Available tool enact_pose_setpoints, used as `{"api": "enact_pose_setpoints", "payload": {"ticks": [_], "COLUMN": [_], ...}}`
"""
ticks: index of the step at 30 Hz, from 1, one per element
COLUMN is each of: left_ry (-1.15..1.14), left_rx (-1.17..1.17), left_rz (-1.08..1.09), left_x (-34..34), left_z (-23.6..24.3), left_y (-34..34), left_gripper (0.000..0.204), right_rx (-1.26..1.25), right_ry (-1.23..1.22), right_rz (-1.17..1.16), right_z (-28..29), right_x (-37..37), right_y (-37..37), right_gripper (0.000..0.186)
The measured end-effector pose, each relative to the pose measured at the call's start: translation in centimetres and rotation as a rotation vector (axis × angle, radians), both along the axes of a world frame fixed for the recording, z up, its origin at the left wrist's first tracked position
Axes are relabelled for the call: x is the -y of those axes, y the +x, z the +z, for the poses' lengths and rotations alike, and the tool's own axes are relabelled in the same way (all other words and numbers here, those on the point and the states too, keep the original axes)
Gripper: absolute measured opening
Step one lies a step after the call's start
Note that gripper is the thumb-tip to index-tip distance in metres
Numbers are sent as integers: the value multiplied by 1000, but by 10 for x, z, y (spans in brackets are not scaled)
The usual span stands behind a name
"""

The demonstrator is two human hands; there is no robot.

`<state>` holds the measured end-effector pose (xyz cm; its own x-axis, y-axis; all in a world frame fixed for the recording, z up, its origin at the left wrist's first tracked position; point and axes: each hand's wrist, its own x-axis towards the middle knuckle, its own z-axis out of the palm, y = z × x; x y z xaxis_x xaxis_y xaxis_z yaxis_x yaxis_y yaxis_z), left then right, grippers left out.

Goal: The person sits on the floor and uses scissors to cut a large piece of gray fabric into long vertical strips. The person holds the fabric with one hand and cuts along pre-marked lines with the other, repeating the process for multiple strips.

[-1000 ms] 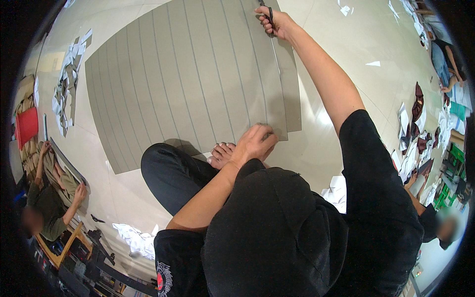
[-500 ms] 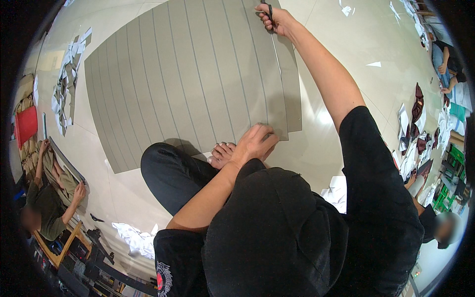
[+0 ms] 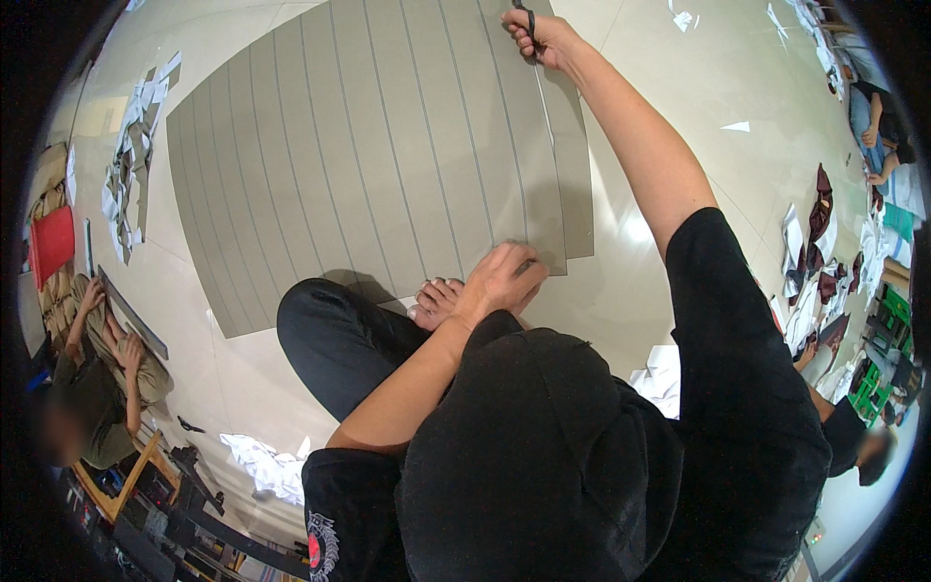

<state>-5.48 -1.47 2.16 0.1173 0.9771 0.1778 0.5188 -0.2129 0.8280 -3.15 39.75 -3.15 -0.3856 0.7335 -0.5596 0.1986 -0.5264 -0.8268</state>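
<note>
A large grey-green sheet [image 3: 388, 145] with thin dark lines lies spread on the floor ahead of me. At its far right part my right hand [image 3: 538, 39] is closed round the black handles of scissors [image 3: 529, 21]; their blades are hidden. A lengthwise slit runs from near that hand down the sheet's right side, beside a narrower strip [image 3: 574, 184]. My left hand [image 3: 504, 281] rests at the sheet's near edge, fingers curled down and gripping it close to the right corner. My bare foot [image 3: 436, 299] is beside that hand, against the near edge.
Cut scraps [image 3: 136, 145] lie in a heap at the left, and crumpled white pieces [image 3: 267, 468] lie near my left side. On the right are more white and maroon scraps [image 3: 819, 233]. A person [image 3: 107, 407] sits at left; others sit along the right.
Both my hands stay where they were, and the sheet has barely shifted. At left, the seated person's hand has moved from a dark flat piece toward their legs.
</note>
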Motion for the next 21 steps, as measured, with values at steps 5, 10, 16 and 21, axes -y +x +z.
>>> {"api": "enact_pose_setpoints", "payload": {"ticks": [5,10,16,21], "left_ry": [3,-15,-10,-12], "left_rx": [3,0,19,1], "left_rz": [-9,-5,-13,-5], "left_x": [0,0,-2,-1], "left_z": [-3,-2,0,-1], "left_y": [1,0,0,1], "left_gripper": [24,24,23,23], "right_rx": [25,31,23,33], "right_ry": [-68,-101,-104,-101], "right_rz": [9,-17,19,32], "right_z": [-3,18,10,5], "right_x": [-12,-4,-19,-24], "right_y": [1,-9,-3,-4], "right_gripper": [30,28,29,29]}}
